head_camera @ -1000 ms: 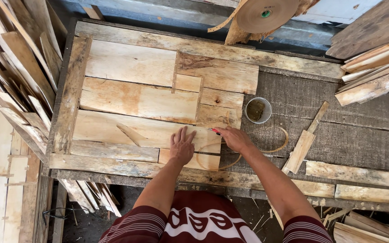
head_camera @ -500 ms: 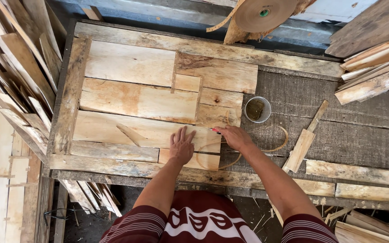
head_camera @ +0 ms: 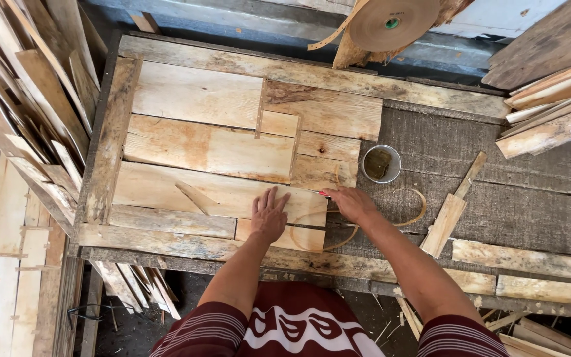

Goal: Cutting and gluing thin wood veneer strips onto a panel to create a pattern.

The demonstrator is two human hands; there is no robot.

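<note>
Left hand [head_camera: 269, 215] is lying flat, fingers spread, on the pale wood panel [head_camera: 219, 193]; right hand [head_camera: 353, 203] is pinching a red-tipped tool [head_camera: 324, 194] at the panel's edge. Brown tape roll [head_camera: 392, 21] is hanging above, round tin [head_camera: 380, 163] sitting beside; both hands are remaining where they were earlier.

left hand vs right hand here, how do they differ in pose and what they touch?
The left hand lies flat, fingers spread, palm down on the pale wood sheets; the right hand is curled, pinching a small red-tipped thing at the sheets' right edge. The left hand holds nothing, while the right hand sits beside the thin tan strip looping over the bench. Both rest low on the bench near its front edge.
</note>
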